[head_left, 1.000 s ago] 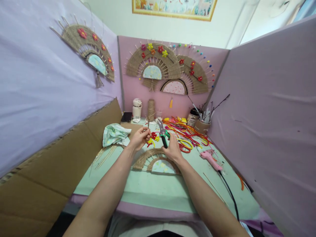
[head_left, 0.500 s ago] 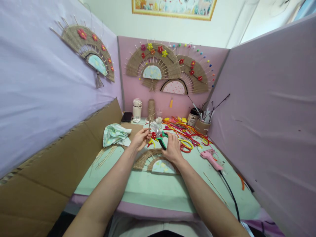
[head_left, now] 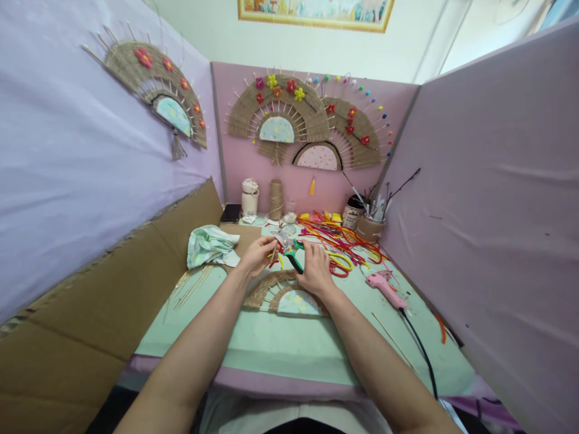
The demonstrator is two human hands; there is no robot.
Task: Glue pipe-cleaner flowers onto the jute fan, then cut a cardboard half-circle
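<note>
My left hand (head_left: 259, 257) pinches a thin brown twig (head_left: 274, 252) above the table. In my right hand (head_left: 313, 267) is a pair of pruning shears (head_left: 294, 261) with green and black handles, which stand apart. The shears' metal blades point left and meet the twig close to my left fingertips; whether they have closed on it I cannot tell. Below my hands lies a woven twine fan (head_left: 262, 293) with a pale floral half-round centre (head_left: 296, 302), partly covered by my right wrist. Small red pieces sit behind the blades, largely hidden.
Red, orange and yellow craft stems (head_left: 346, 238) spread at the back right, near a pot of twigs (head_left: 370, 229). A pink glue gun (head_left: 386, 290) with a black cord lies right. Crumpled floral cloth (head_left: 210, 246), sticks (head_left: 195, 286) and a cardboard wall (head_left: 113, 283) are left.
The shears and the twig have come together, with the blades now at the twig beside my left fingers. The twig points less upright than before. The view has shifted slightly.
</note>
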